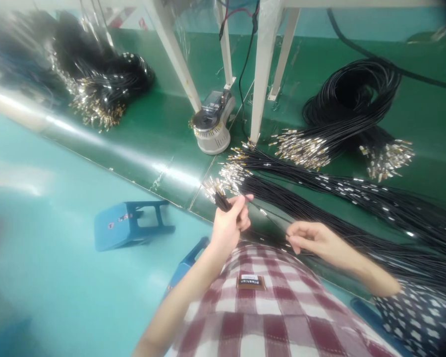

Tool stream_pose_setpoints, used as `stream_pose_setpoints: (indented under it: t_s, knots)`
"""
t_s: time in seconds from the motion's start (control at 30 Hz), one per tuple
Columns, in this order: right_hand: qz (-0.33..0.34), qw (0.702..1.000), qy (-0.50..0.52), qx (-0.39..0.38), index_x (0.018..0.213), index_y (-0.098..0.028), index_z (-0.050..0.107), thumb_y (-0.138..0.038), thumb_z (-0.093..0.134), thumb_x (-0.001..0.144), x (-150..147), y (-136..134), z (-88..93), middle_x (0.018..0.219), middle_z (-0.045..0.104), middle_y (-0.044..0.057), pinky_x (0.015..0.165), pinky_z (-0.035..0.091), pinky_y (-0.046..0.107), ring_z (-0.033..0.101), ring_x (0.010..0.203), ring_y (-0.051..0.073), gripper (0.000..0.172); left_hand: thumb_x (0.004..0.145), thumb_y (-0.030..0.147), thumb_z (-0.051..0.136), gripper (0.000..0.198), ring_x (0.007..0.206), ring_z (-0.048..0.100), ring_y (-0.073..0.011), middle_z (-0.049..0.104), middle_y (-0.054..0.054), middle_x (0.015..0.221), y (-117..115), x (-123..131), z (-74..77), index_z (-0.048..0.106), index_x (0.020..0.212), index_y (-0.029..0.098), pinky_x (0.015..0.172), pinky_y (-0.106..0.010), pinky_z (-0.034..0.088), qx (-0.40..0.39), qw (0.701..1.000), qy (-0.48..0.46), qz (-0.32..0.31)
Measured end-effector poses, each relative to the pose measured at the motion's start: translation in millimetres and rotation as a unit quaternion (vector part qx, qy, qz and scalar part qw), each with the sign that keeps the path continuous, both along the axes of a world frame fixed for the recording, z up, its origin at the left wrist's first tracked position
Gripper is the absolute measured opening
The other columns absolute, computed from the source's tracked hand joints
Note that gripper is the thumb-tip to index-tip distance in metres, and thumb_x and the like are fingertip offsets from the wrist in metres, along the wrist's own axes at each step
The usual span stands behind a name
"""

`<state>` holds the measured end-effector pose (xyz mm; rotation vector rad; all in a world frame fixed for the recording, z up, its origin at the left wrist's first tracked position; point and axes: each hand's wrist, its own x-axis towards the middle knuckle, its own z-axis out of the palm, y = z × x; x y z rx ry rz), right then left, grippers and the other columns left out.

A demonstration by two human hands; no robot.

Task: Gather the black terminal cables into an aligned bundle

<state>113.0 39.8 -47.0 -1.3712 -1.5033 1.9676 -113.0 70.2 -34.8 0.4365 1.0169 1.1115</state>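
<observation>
My left hand (228, 223) was closed around a small bunch of thin black cables with gold and silver metal connector tips (218, 194), thumb and fingers pinching the bunch just below the tips, at the near edge of the green work surface (148, 129). My right hand (314, 239) was held near the left, fingers drawn together in a loose pinch on a single thin black cable (273, 216) that ran between the two hands; whether the fingertips fully gripped it, I could not tell.

A long spread of black cables with metal tips (319, 198) lay on the green surface just beyond both hands. A coiled bundle of black cables (351, 96) lay further right, and another heap of black cables (104, 89) lay well apart at the upper left. A round grey and white device (211, 126) stood between white metal frame legs (262, 74). A blue plastic stool (130, 224) stood on the teal floor (59, 277) to the left. A red and white checked garment (275, 312) covered my lap.
</observation>
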Motion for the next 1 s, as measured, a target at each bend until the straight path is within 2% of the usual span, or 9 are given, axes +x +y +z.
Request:
stream_pose_setpoints:
  t_s: [0.1, 0.17, 0.27, 0.4, 0.57, 0.67, 0.77, 0.9, 1.0]
  knots:
    - [0.090, 0.995, -0.025, -0.036, 0.081, -0.014, 0.066, -0.050, 0.059, 0.083, 7, 5, 6.9, 0.071, 0.067, 0.005, 0.055, 0.040, 0.024, 0.054, 0.061, 0.013, 0.037, 0.075, 0.035, 0.073, 0.026, 0.039, 0.027, -0.0027, 0.040, 0.006, 0.049, -2, 0, -1.0, 0.068, 0.081, 0.010, 0.041, -0.022, 0.021, -0.004, 1.000, 0.001, -0.004]
    - [0.102, 0.993, -0.065, 0.013, 0.083, -0.016, 0.069, -0.049, 0.063, 0.080, 0, 13, 12.3, 0.077, 0.069, 0.005, 0.055, 0.039, 0.025, 0.055, 0.062, 0.014, 0.034, 0.074, 0.033, 0.074, 0.024, 0.038, 0.027, -0.0026, 0.040, 0.006, 0.049, -4, 0, 0.2, 0.068, 0.079, 0.010, 0.041, -0.022, 0.020, -0.006, 1.000, 0.003, -0.001]
    - [0.042, 0.985, -0.108, 0.128, 0.088, -0.018, 0.070, -0.046, 0.063, 0.080, -24, 28, 20.3, 0.083, 0.069, 0.003, 0.057, 0.040, 0.025, 0.054, 0.065, 0.014, 0.030, 0.074, 0.031, 0.073, 0.022, 0.038, 0.027, -0.0026, 0.040, 0.006, 0.047, -6, 1, 2.9, 0.067, 0.076, 0.010, 0.042, -0.022, 0.020, -0.004, 1.000, 0.005, 0.008]
    - [-0.040, 0.976, -0.075, 0.201, 0.086, -0.018, 0.068, -0.047, 0.055, 0.086, -62, 40, 27.1, 0.084, 0.068, 0.003, 0.060, 0.040, 0.024, 0.054, 0.068, 0.014, 0.031, 0.074, 0.030, 0.072, 0.019, 0.038, 0.028, -0.0033, 0.037, 0.007, 0.045, -8, 1, 4.3, 0.067, 0.077, 0.011, 0.042, -0.022, 0.021, -0.005, 1.000, 0.012, 0.009]
    - [-0.017, 0.954, -0.131, 0.269, 0.078, -0.019, 0.066, -0.039, 0.052, 0.091, -81, 38, 28.8, 0.066, 0.063, -0.001, 0.054, 0.033, 0.023, 0.048, 0.056, 0.011, 0.027, 0.077, 0.027, 0.070, 0.024, 0.040, 0.030, -0.0038, 0.039, 0.007, 0.050, -9, -1, 4.5, 0.068, 0.098, 0.016, 0.043, -0.021, 0.023, 0.008, 1.000, -0.007, 0.007]
    - [0.013, 0.931, -0.195, 0.308, 0.076, -0.021, 0.066, -0.038, 0.053, 0.090, -74, 28, 26.0, 0.065, 0.063, -0.001, 0.054, 0.032, 0.024, 0.049, 0.055, 0.011, 0.026, 0.079, 0.031, 0.069, 0.022, 0.040, 0.028, -0.0028, 0.038, 0.007, 0.050, -8, -1, 2.9, 0.069, 0.091, 0.013, 0.043, -0.020, 0.023, 0.002, 1.000, -0.005, 0.004]
    - [0.059, 0.912, -0.230, 0.333, 0.080, -0.022, 0.066, -0.039, 0.053, 0.091, -46, 12, 17.4, 0.076, 0.066, 0.002, 0.060, 0.038, 0.025, 0.056, 0.065, 0.014, 0.024, 0.080, 0.034, 0.069, 0.023, 0.038, 0.028, -0.0018, 0.038, 0.006, 0.050, -6, -3, -2.3, 0.068, 0.081, 0.011, 0.042, -0.020, 0.024, -0.002, 1.000, -0.011, 0.016]
    - [0.122, 0.913, -0.255, 0.293, 0.083, -0.024, 0.068, -0.040, 0.051, 0.091, 2, -6, 6.3, 0.088, 0.066, 0.003, 0.065, 0.044, 0.027, 0.060, 0.070, 0.016, 0.024, 0.079, 0.036, 0.070, 0.025, 0.037, 0.027, -0.0004, 0.042, 0.005, 0.055, -6, -9, -10.6, 0.068, 0.082, 0.011, 0.041, -0.021, 0.025, -0.004, 0.999, -0.032, 0.017]
    - [0.106, 0.917, -0.265, 0.278, 0.097, -0.026, 0.068, -0.046, 0.058, 0.086, 9, -8, 6.1, 0.103, 0.065, 0.004, 0.062, 0.046, 0.028, 0.058, 0.063, 0.014, 0.025, 0.078, 0.036, 0.071, 0.026, 0.037, 0.028, -0.0005, 0.044, 0.004, 0.057, -6, -11, -12.4, 0.069, 0.082, 0.011, 0.041, -0.021, 0.026, -0.006, 0.999, -0.035, 0.010]
